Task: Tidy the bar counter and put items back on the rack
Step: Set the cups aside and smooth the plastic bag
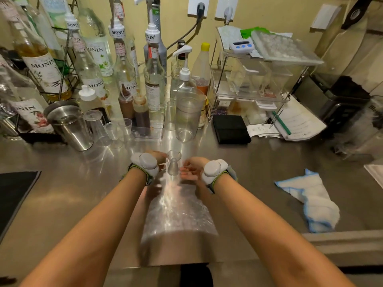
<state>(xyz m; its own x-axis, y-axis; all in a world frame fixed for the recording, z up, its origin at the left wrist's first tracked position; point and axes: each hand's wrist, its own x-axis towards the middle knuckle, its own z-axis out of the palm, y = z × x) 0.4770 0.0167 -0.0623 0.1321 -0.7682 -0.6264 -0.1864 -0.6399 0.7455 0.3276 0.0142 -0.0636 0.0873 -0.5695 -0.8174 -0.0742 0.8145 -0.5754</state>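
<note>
Head view: MONIN labels on syrup bottles [44, 71] behind jigger [173, 162].

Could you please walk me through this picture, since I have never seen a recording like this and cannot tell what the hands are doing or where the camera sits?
There is no machine here: a person works with bare hands, and one wide camera on their head looks forward and down, so both forearms reach in from the bottom. Each wrist carries a pale grey strapped device.

The left hand and right hand meet around a small clear measuring cup, shaped like an hourglass, standing on the steel counter. The left fingers seem to touch it; whether either hand grips it is blurred. A clear plastic bag lies between the arms.

Behind stand syrup bottles, a steel shaker cup, a tall clear pitcher, a black scale and a clear rack with a timer on top. A blue-edged cloth lies on the right.
</note>
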